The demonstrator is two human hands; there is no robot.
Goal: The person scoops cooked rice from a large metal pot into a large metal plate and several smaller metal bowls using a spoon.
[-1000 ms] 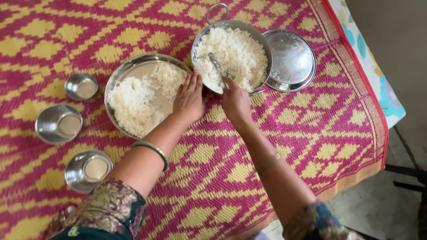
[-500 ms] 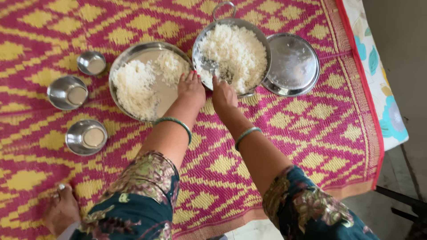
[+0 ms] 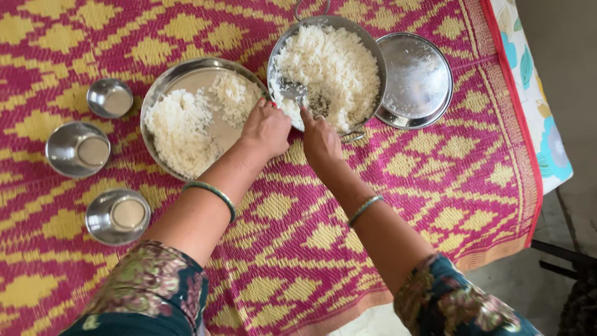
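Two hands at a pot of white rice and a steel plate, upper middle of the frame.

The right hand (image 3: 321, 141) has its fingers pinched around the handle of a spoon (image 3: 293, 91), whose bowl lies in the rice inside the steel pot (image 3: 283, 43). The left hand (image 3: 266, 129) rests with fingers curled together on the rim of the steel plate (image 3: 186, 68), which carries two heaps of rice and touches the pot's left side. A steel lid (image 3: 415, 78) lies just right of the pot. Three small steel bowls (image 3: 78, 149) sit at the left on the pink and yellow mat (image 3: 435, 186).
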